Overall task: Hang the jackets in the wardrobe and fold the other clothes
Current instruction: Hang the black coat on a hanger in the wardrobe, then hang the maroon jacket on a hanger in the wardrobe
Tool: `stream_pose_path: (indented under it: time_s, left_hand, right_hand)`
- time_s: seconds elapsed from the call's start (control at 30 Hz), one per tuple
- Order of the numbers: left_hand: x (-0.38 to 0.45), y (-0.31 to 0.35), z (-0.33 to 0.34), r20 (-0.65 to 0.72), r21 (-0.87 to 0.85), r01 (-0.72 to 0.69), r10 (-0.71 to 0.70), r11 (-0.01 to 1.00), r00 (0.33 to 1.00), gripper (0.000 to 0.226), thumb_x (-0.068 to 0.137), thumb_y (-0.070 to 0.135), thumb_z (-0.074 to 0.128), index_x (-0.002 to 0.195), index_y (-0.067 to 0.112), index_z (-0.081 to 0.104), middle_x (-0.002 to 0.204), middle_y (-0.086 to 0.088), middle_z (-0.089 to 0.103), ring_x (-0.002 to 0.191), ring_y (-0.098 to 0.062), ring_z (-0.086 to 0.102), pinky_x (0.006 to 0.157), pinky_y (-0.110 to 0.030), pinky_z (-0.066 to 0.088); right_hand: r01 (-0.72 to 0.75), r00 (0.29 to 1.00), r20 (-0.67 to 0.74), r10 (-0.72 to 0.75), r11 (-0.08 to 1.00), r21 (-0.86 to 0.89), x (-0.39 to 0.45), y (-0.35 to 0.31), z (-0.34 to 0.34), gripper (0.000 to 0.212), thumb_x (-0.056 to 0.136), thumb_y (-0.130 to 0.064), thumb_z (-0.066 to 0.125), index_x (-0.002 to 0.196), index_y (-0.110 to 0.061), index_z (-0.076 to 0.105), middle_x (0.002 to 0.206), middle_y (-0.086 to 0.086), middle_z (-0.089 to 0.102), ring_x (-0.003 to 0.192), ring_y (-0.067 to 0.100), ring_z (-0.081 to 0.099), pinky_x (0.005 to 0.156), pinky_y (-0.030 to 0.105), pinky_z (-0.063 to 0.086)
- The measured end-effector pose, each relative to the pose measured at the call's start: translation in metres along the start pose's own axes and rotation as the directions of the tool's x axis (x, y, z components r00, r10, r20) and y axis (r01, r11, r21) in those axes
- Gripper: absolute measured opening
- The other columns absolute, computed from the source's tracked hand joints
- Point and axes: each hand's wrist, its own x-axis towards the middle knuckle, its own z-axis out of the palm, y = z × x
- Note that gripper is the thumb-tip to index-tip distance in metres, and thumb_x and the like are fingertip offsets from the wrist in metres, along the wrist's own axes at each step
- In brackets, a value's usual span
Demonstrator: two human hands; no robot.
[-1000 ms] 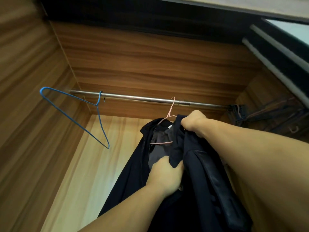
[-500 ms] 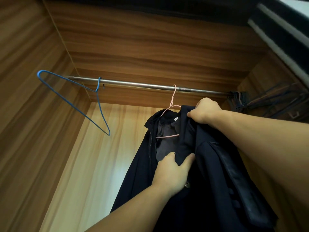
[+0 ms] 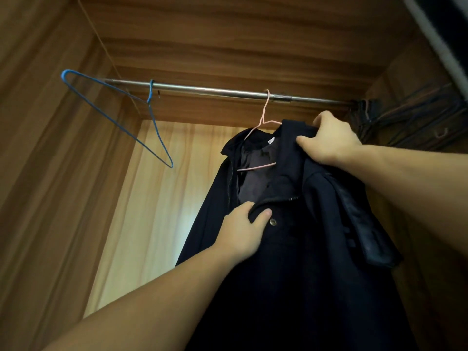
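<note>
A dark navy jacket (image 3: 298,249) hangs on a pink wire hanger (image 3: 263,117), whose hook sits over the steel wardrobe rail (image 3: 202,89). My right hand (image 3: 329,139) grips the jacket's collar and right shoulder near the top. My left hand (image 3: 244,230) pinches the edge of the front panel beside a metal button, with the thumb over the cloth. The jacket's front is open at the top and shows grey lining. Its lower part runs out of view.
An empty blue wire hanger (image 3: 119,115) hangs tilted at the rail's left end. A bundle of dark hangers (image 3: 405,115) crowds the rail's right end. Wooden wardrobe walls close in on the left, back and right.
The view has tilted upward and closer. My right hand lifted the collar higher toward the rail. My left hand slid down the front edge to just beside the button.
</note>
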Motion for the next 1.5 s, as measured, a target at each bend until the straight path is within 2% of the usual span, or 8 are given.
stream_pose_path:
  time_s: [0.23, 0.4, 0.63, 0.73, 0.8, 0.97, 1.27, 1.5]
  left_hand:
    - [0.002, 0.044, 0.0, -0.021, -0.045, -0.027, 0.026, 0.999, 0.999, 0.029, 0.099, 0.04, 0.049, 0.101, 0.014, 0.062, 0.1, 0.0, 0.066, 0.095, -0.018, 0.058, 0.073, -0.026, 0.043]
    - [-0.025, 0.05, -0.003, 0.076, -0.124, 0.045, -0.035, 0.991, 0.996, 0.043, 0.1, 0.039, 0.047, 0.139, 0.021, 0.044, 0.131, -0.002, 0.057, 0.114, -0.022, 0.054, 0.085, -0.028, 0.04]
    - [-0.07, 0.053, -0.048, 0.222, -0.206, 0.048, -0.001, 0.977, 0.975, 0.062, 0.095, 0.026, 0.059, 0.151, 0.023, 0.031, 0.14, 0.002, 0.05, 0.124, -0.021, 0.052, 0.085, -0.022, 0.041]
    - [-0.089, 0.059, -0.07, 0.267, -0.188, 0.019, 0.033, 0.982, 0.963, 0.065, 0.094, 0.018, 0.06, 0.151, 0.027, 0.031, 0.094, 0.017, 0.048, 0.081, -0.003, 0.056, 0.064, -0.014, 0.045]
    - [-0.1, 0.067, -0.085, 0.282, -0.152, -0.02, 0.063, 0.988, 0.957, 0.068, 0.092, 0.019, 0.061, 0.152, 0.029, 0.03, 0.093, 0.017, 0.049, 0.068, 0.001, 0.047, 0.06, -0.012, 0.043]
    - [-0.138, 0.087, -0.103, 0.356, -0.05, -0.164, 0.171, 0.985, 0.919, 0.069, 0.09, 0.025, 0.062, 0.151, 0.029, 0.031, 0.153, 0.0, 0.035, 0.135, -0.02, 0.041, 0.1, -0.026, 0.037]
    - [-0.268, 0.166, -0.093, 0.635, 0.042, -0.323, 0.224, 0.946, 0.74, 0.062, 0.092, 0.034, 0.057, 0.149, 0.034, 0.032, 0.152, 0.002, 0.034, 0.135, -0.026, 0.038, 0.104, -0.046, 0.042]
    - [-0.372, 0.275, -0.042, 0.743, -0.213, -0.418, 0.424, 0.883, 0.517, 0.064, 0.088, 0.037, 0.059, 0.147, 0.033, 0.035, 0.152, 0.002, 0.038, 0.137, -0.025, 0.035, 0.108, -0.043, 0.037]
  right_hand:
    - [0.003, 0.989, -0.149, 0.005, 0.999, 0.05, 0.015, -0.003, -0.048, 0.024, 0.085, -0.022, 0.065, 0.109, -0.02, 0.064, 0.125, 0.011, 0.061, 0.117, 0.031, 0.054, 0.09, 0.03, 0.042]
    - [-0.025, 0.997, -0.071, 0.021, 0.998, -0.06, -0.029, -0.021, -0.054, 0.052, 0.087, -0.024, 0.06, 0.136, -0.016, 0.046, 0.135, 0.015, 0.053, 0.123, 0.034, 0.049, 0.096, 0.032, 0.041]
    - [-0.049, 0.994, 0.086, 0.073, 0.966, -0.254, -0.108, -0.045, -0.071, 0.074, 0.087, -0.038, 0.063, 0.149, -0.025, 0.025, 0.15, 0.013, 0.028, 0.129, 0.04, 0.043, 0.107, 0.041, 0.038]
    - [0.002, 0.981, 0.178, 0.075, 0.918, -0.397, -0.139, -0.053, -0.092, 0.072, 0.089, -0.038, 0.063, 0.149, -0.027, 0.025, 0.15, 0.011, 0.026, 0.124, 0.039, 0.047, 0.102, 0.042, 0.041]
    - [0.032, 0.969, 0.23, 0.091, 0.876, -0.482, -0.16, -0.057, -0.11, 0.071, 0.089, -0.038, 0.062, 0.149, -0.027, 0.025, 0.148, 0.011, 0.029, 0.116, 0.038, 0.052, 0.095, 0.041, 0.045]
    - [0.143, 0.923, 0.369, 0.106, 0.798, -0.585, -0.223, -0.058, -0.154, 0.072, 0.086, -0.037, 0.063, 0.147, -0.025, 0.027, 0.142, 0.01, 0.034, 0.118, 0.038, 0.051, 0.096, 0.044, 0.047]
    - [0.064, 0.827, 0.438, 0.352, 0.715, -0.696, -0.372, -0.042, -0.313, 0.069, 0.089, -0.036, 0.062, 0.148, -0.031, 0.026, 0.149, 0.003, 0.032, 0.115, 0.027, 0.054, 0.094, 0.043, 0.049]
    - [-0.119, 0.736, 0.263, 0.624, 0.501, -0.857, -0.486, -0.056, -0.468, 0.069, 0.09, -0.037, 0.062, 0.149, -0.032, 0.025, 0.152, 0.001, 0.032, 0.125, 0.027, 0.049, 0.101, 0.04, 0.045]
